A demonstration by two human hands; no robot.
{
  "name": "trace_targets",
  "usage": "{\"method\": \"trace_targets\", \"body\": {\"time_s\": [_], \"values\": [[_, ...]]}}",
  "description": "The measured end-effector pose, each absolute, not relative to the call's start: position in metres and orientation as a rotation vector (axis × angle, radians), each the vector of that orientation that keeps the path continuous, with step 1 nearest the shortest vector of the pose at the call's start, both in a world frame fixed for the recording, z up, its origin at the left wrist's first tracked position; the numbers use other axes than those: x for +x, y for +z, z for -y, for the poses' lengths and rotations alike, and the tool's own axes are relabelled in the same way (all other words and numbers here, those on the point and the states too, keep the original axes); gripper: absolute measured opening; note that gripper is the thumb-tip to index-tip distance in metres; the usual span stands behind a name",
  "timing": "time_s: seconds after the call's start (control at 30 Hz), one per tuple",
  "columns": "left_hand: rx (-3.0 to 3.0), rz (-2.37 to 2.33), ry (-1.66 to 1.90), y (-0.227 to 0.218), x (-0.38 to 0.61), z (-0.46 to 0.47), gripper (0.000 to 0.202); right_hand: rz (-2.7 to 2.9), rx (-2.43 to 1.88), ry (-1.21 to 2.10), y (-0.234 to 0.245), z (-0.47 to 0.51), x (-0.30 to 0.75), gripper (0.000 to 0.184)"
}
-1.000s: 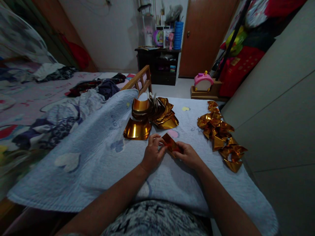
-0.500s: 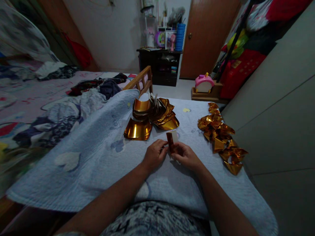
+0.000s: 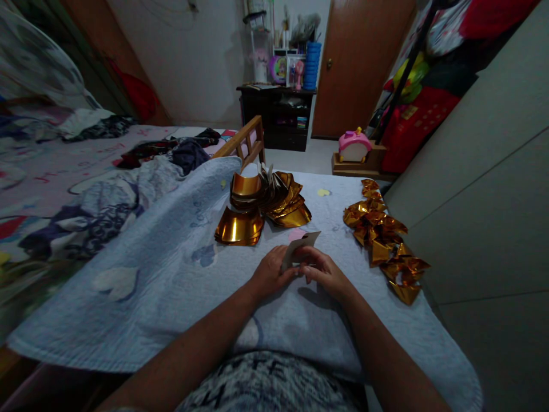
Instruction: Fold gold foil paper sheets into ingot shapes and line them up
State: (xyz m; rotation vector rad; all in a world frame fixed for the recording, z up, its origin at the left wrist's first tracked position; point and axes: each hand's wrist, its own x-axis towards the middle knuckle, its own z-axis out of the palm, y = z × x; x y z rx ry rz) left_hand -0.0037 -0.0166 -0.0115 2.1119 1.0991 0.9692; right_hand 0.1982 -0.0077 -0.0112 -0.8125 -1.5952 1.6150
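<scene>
Between my two hands stands a sheet of gold foil paper [image 3: 297, 249], its pale back side showing and its top edge bent to the right. My left hand [image 3: 273, 269] grips its lower left, fingers closed. My right hand [image 3: 322, 271] has its fingertips closed at the paper's lower right, partly behind it. Just beyond my hands lie fanned stacks of shiny gold foil paper [image 3: 240, 226]. Off to the right, folded gold foil pieces [image 3: 377, 229] form a loose pile along the edge of the blue cloth [image 3: 171, 297].
A bed with rumpled clothes [image 3: 163, 154] is at the left, beside a wooden rail [image 3: 240, 140]. A pale cabinet [image 3: 480, 200] closes off the right side. Farther back are a dark shelf [image 3: 274, 114], a door [image 3: 360, 68] and a pink toy [image 3: 354, 146].
The paper has turned from an upright folded strip with gold showing to its pale side, slanting to the right. My hands have shifted slightly around it; the piles have not moved.
</scene>
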Motion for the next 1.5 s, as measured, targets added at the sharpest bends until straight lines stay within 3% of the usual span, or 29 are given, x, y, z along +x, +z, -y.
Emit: {"method": "trace_targets", "body": {"time_s": [0.2, 0.37, 0.5, 0.63, 0.8, 0.93, 1.13, 1.27, 1.37, 1.5], "values": [[1.746, -1.187, 1.027, -0.007, -0.007, 0.017, 0.031, 1.529, -0.944, 1.562, -0.011, 0.008, 0.199, 0.036], [1.744, -1.181, 0.995, -0.010, -0.010, 0.015, 0.033, 1.528, -1.149, 0.869, -0.001, 0.005, 0.203, 0.017], [1.799, -1.144, 0.974, -0.010, -0.012, 0.014, 0.033, 1.610, -1.162, 0.533, 0.001, 0.004, 0.207, 0.035], [1.919, -1.098, 0.932, -0.006, -0.010, 0.016, 0.032, 1.663, -1.102, 0.607, -0.001, 0.004, 0.206, 0.045], [2.016, -1.044, 0.890, -0.005, -0.009, 0.019, 0.024, 1.598, -1.060, 0.850, -0.001, 0.005, 0.202, 0.015], [1.790, -1.072, 0.899, -0.008, -0.009, 0.018, 0.020, 1.383, -1.114, 1.118, 0.000, 0.006, 0.202, 0.019], [1.148, -0.963, 1.135, -0.010, -0.007, 0.015, 0.058, 1.163, -1.124, 1.253, -0.005, 0.002, 0.202, 0.029], [1.074, -0.967, 1.200, -0.006, -0.005, 0.017, 0.067, 1.116, -1.082, 1.290, -0.008, -0.001, 0.199, 0.034], [1.103, -0.975, 1.210, -0.005, -0.006, 0.018, 0.059, 1.152, -1.082, 1.255, -0.009, -0.002, 0.198, 0.030], [1.214, -1.010, 1.125, -0.005, -0.010, 0.018, 0.025, 1.247, -1.096, 1.169, -0.010, -0.003, 0.199, 0.018]]}}
